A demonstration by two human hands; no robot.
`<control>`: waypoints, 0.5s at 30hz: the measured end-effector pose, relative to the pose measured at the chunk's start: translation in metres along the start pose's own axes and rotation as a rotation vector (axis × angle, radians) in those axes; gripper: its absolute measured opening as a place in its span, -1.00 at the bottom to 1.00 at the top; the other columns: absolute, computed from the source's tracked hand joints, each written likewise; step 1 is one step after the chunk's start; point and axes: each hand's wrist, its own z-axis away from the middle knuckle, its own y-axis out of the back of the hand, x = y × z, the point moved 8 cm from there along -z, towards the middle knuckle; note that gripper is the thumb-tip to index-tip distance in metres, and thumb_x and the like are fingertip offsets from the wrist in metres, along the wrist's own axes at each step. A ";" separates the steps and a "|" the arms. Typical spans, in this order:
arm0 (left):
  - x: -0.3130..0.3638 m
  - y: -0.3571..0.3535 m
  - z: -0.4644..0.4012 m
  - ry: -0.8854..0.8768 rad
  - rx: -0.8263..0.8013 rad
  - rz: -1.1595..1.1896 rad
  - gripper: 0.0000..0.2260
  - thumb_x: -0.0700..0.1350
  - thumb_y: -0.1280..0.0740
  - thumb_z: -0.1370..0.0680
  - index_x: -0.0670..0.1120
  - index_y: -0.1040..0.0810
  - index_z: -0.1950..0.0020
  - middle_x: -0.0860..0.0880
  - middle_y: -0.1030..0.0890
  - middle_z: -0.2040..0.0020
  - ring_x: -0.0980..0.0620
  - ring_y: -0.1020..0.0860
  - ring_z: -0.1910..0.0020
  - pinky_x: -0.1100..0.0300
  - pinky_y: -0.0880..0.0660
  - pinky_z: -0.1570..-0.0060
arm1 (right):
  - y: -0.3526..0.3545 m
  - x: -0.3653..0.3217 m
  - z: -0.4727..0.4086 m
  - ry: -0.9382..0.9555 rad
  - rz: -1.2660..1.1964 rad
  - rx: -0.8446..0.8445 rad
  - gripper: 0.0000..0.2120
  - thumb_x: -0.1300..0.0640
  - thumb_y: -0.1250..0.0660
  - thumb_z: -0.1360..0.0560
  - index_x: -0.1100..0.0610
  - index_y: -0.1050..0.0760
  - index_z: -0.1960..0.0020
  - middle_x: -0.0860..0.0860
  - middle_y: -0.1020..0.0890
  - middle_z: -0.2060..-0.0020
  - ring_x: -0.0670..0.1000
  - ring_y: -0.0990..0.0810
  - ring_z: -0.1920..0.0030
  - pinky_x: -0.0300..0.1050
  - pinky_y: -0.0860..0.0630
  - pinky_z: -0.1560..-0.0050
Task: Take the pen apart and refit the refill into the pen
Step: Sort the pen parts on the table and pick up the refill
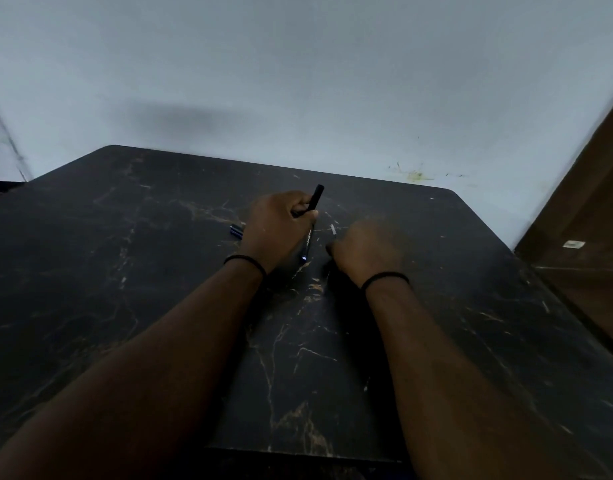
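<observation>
**Pen parts on the dark table**

Long slim black plastic pen barrel (311, 225) w/ pale print along its side: held up off the table, tilted, capped-looking blunt end pointing away and up, lower end showing a small bluish-white glint toward the camera. Short dark blue cylindrical piece (236, 231), prob. a cap or end section, lies flat on the tabletop just left of the barrel. Thin pale refill tip (333, 229) pokes out to the barrel's right; blurred, rest hidden.

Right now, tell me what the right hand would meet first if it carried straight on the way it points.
Probably the thin pale refill lying just beyond the blurred right hand on the black marbled table; depth is unclear.
</observation>
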 end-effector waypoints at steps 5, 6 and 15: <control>0.000 0.003 -0.001 -0.005 0.020 -0.038 -0.90 -0.09 -0.45 -0.47 -0.05 -0.68 0.04 0.03 -0.69 0.20 0.10 -0.64 0.27 0.02 -0.63 0.19 | 0.025 -0.004 0.002 -0.022 -0.234 0.164 -0.74 0.00 -0.25 -0.53 0.16 -0.58 0.17 0.06 -0.60 0.31 0.09 -0.55 0.31 -0.18 -0.29 0.43; 0.000 0.003 -0.001 -0.003 0.021 -0.047 -0.88 -0.10 -0.46 -0.47 -0.06 -0.68 0.02 0.01 -0.69 0.17 0.09 -0.64 0.23 0.03 -0.63 0.15 | 0.029 -0.005 0.003 -0.015 -0.295 0.210 -0.78 0.02 -0.24 -0.55 0.15 -0.54 0.12 0.03 -0.59 0.29 0.06 -0.54 0.29 -0.16 -0.33 0.40; 0.001 0.006 -0.002 -0.003 0.029 -0.051 -0.82 -0.09 -0.46 -0.48 -0.06 -0.67 -0.07 0.01 -0.69 0.10 0.25 -0.55 0.32 0.31 -0.52 0.23 | 0.034 -0.019 0.010 0.199 -0.763 0.350 -0.71 0.19 -0.26 -0.63 -0.03 -0.48 -0.32 0.00 -0.67 0.14 -0.04 -0.66 0.13 -0.07 -0.63 0.07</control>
